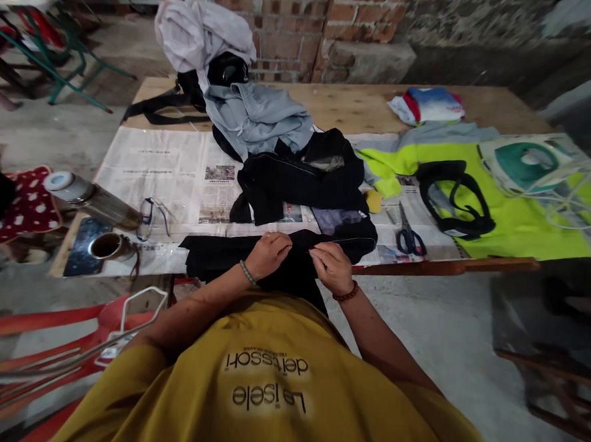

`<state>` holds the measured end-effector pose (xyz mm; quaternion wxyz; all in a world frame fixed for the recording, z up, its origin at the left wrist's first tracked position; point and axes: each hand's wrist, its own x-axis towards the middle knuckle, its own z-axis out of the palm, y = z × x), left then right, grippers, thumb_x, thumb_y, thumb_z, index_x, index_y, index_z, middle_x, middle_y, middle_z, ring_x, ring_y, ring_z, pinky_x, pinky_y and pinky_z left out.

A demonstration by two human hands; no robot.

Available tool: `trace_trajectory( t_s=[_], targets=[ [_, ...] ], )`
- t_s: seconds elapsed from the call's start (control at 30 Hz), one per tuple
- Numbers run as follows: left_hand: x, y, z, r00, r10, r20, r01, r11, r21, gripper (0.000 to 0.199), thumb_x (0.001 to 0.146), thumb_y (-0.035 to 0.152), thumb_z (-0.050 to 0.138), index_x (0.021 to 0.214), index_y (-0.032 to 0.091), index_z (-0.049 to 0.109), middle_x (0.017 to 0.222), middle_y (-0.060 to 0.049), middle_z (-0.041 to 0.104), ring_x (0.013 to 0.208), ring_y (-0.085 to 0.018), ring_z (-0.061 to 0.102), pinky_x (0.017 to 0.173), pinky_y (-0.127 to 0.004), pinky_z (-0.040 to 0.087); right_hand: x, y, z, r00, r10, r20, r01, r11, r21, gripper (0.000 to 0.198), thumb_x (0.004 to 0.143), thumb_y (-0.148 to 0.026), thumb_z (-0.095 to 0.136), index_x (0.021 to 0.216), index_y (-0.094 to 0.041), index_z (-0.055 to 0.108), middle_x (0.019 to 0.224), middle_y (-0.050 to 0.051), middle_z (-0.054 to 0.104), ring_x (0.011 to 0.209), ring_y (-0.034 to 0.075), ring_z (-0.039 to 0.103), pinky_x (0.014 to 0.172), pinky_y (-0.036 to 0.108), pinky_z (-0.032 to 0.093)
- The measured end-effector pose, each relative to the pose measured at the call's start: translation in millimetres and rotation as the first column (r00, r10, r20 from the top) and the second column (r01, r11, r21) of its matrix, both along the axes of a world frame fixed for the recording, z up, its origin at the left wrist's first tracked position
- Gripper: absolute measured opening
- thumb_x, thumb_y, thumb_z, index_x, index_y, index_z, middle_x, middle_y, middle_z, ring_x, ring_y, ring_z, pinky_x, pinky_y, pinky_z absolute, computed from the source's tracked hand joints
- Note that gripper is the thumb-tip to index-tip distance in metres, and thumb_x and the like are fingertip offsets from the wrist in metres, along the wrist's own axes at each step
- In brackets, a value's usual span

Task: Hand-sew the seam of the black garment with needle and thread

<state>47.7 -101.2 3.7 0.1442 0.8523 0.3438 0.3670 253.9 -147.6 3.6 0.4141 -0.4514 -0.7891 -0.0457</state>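
Black garment (233, 257), crumpled at table edge, pinched by both hands (300, 260).

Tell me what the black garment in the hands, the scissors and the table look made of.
Black garment: soft matte cloth, going by its limp folds under the left hand and right hand. Scissors: likely metal blades, dark blue handles that look plastic. Table: bare light wood or plywood, grain visible, unvarnished as far as shows.

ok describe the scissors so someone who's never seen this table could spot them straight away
Start at the long wooden table spread with newspaper, and go to its near edge, right of the person's hands. The scissors lie there on the paper, between the black garment and a black strap loop on neon-yellow fabric. Dark blue handles and bare metal blades set them apart.
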Motion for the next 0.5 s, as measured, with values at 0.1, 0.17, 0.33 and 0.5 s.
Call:
trace_trajectory(
  t_s=[0.1,0.17,0.33,0.5],
  targets=[
    [-2.0,4.1,2.4,0.998,-0.059,0.037,0.059,0.998,-0.009,0.012,0.089,0.015,0.050,0.086,0.016,0.062,0.089,-0.007,0.066,0.087,-0.015,0.061,0.081,-0.028,0.051,-0.5,0.2,2.0,1.000,0.004,-0.001,-0.004,1.000,0.001,0.013,0.085,-0.014,0.056,0.088,-0.019,0.068,0.088,0.007,0.067,0.084,0.016,0.061,0.075,0.030,0.052],
    [-3.2,6.2,3.5,0.995,-0.069,0.068,0.069,0.998,0.002,0.010,0.088,0.015,0.052,0.085,0.016,0.062,0.088,-0.007,0.065,0.086,-0.015,0.061,0.081,-0.028,0.052,-0.8,0.6,2.5,1.000,0.017,-0.010,-0.017,1.000,-0.007,0.013,0.085,-0.014,0.056,0.087,-0.019,0.068,0.088,0.007,0.067,0.083,0.016,0.061,0.075,0.031,0.053],
    [-4.4,7.6,2.9,0.993,-0.070,0.099,0.077,0.995,-0.071,0.009,0.087,0.015,0.054,0.082,0.016,0.062,0.085,-0.006,0.065,0.084,-0.014,0.061,0.080,-0.028,0.052,0.6,2.5,0.5,0.999,0.026,-0.046,-0.029,0.997,-0.072,0.013,0.086,-0.016,0.056,0.086,-0.020,0.068,0.089,0.006,0.067,0.083,0.016,0.061,0.075,0.031,0.054],
    [-5.2,9.9,-0.6,0.993,-0.041,0.107,0.068,0.963,-0.261,0.014,0.082,0.012,0.056,0.093,0.016,0.062,0.085,-0.004,0.063,0.080,-0.013,0.060,0.078,-0.026,0.052,1.9,6.0,-1.4,0.996,0.048,-0.071,-0.060,0.984,-0.169,0.015,0.087,-0.019,0.055,0.085,-0.021,0.069,0.088,0.006,0.067,0.084,0.016,0.061,0.076,0.032,0.053]
  ],
)
